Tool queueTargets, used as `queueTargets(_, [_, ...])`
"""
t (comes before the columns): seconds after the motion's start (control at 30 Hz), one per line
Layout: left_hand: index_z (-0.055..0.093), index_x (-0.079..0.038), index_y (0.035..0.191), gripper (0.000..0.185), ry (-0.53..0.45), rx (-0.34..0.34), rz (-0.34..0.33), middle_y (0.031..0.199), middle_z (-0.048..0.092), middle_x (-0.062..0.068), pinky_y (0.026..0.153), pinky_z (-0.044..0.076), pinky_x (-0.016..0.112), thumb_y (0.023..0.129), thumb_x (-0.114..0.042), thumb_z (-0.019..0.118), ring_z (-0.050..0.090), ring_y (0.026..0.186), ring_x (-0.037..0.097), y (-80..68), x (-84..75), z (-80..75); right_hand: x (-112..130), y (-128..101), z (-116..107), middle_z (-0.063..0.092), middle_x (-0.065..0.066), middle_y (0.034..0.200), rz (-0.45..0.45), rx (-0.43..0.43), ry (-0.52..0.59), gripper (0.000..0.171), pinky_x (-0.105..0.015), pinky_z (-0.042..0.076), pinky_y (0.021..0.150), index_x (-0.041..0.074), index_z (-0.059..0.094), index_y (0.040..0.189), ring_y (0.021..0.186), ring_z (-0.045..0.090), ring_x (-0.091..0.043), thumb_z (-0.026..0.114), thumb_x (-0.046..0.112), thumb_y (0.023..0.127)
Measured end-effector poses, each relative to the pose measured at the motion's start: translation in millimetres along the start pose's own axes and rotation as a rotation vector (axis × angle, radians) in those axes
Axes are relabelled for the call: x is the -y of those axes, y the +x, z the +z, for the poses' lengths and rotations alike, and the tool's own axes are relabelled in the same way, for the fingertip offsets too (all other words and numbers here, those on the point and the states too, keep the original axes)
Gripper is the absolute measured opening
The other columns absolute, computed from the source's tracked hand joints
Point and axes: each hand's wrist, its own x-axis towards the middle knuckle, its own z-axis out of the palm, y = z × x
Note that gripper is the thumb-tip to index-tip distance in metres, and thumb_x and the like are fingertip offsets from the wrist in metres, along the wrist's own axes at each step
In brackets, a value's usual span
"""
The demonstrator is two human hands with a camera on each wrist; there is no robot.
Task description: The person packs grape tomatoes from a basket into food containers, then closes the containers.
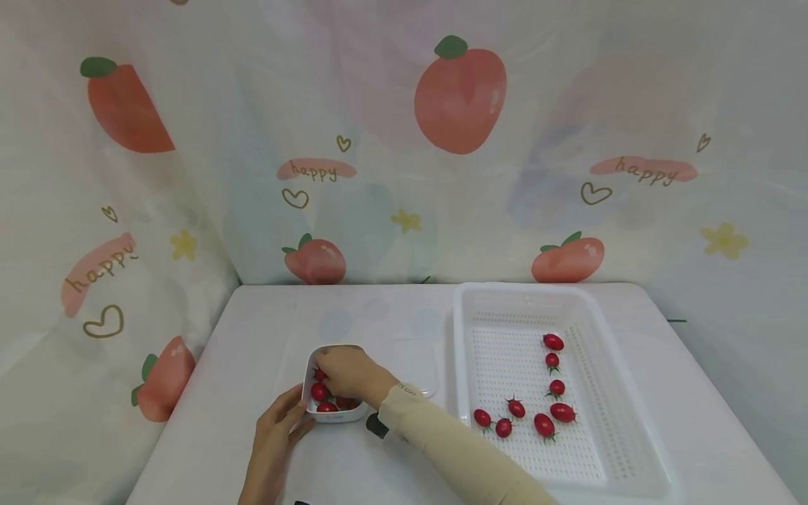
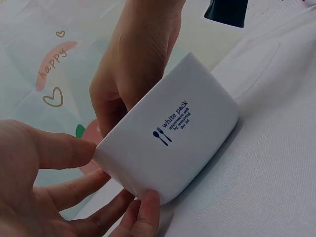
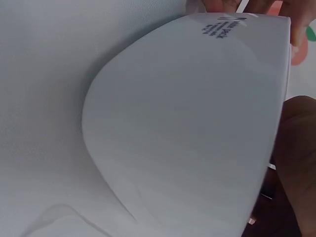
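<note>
Left hand (image 1: 273, 438) fingers gripping tub (image 1: 334, 415); right hand (image 1: 350, 374) reaching into tub, fingers' hold on tomatoes (image 1: 319, 391) indiscernible; basket (image 1: 631, 393) right.

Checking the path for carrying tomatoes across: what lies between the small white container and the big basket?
In the head view, a clear lid lies flat on the table between container and basket.
</note>
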Motion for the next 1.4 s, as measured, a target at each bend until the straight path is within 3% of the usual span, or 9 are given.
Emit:
queueTargets(0.33, [0.049, -0.007, 0.154, 0.050, -0.006, -0.009, -0.007, 0.158, 0.049, 0.016, 0.100, 0.060, 0.028, 0.107, -0.022, 0.058, 0.058, 0.133, 0.026, -0.3, -1.4, 1.3, 1.3, -3.1, 2.1, 0.074, 0.000, 0.117, 0.032, 0.039, -0.045, 0.033, -0.024, 0.059, 0.097, 0.012, 0.067, 0.133, 0.100, 0.068, -0.006, 0.065, 0.023, 0.101])
queueTargets(0.77, [0.047, -0.005, 0.155, 0.051, 0.007, -0.009, 0.006, 0.159, 0.047, 0.020, 0.101, 0.060, 0.031, 0.108, -0.023, 0.056, 0.059, 0.134, 0.027, 2.1, -0.5, 0.2, -0.6, -6.2, 0.9, 0.071, -0.002, 0.131, 0.036, 0.047, -0.077, 0.038, -0.031, 0.056, 0.107, 0.013, 0.064, 0.139, 0.118, 0.068, -0.011, 0.061, 0.027, 0.104])
queueTargets(0.97, [0.048, -0.007, 0.154, 0.050, 0.010, -0.016, -0.003, 0.159, 0.048, 0.018, 0.101, 0.060, 0.030, 0.108, -0.022, 0.056, 0.057, 0.135, 0.029, 2.1, -0.1, 1.4, -1.7, -11.5, -6.4, 0.073, -0.001, 0.126, 0.068, 0.047, -0.024, 0.038, -0.028, 0.062, 0.095, 0.014, 0.064, 0.140, 0.106, 0.069, -0.011, 0.064, 0.025, 0.103])
queueTargets(1.1, [0.048, -0.007, 0.154, 0.049, 0.013, -0.018, -0.005, 0.158, 0.048, 0.018, 0.101, 0.060, 0.031, 0.108, -0.022, 0.056, 0.056, 0.137, 0.032, 1.6, -0.5, 1.8, -2.9, -14.9, -12.5, 0.072, 0.000, 0.119, 0.063, 0.049, -0.051, 0.035, -0.024, 0.063, 0.084, 0.016, 0.066, 0.136, 0.099, 0.067, -0.010, 0.064, 0.026, 0.103])
queueTargets(1.4, [0.048, -0.006, 0.154, 0.049, 0.018, -0.025, 0.011, 0.158, 0.048, 0.020, 0.100, 0.061, 0.030, 0.109, -0.022, 0.055, 0.056, 0.137, 0.032, 1.5, -0.2, 1.7, -7.8, -26.0, -23.4, 0.071, -0.001, 0.116, 0.007, 0.016, -0.027, 0.029, -0.023, 0.061, 0.087, 0.014, 0.068, 0.130, 0.101, 0.067, -0.011, 0.064, 0.024, 0.103])
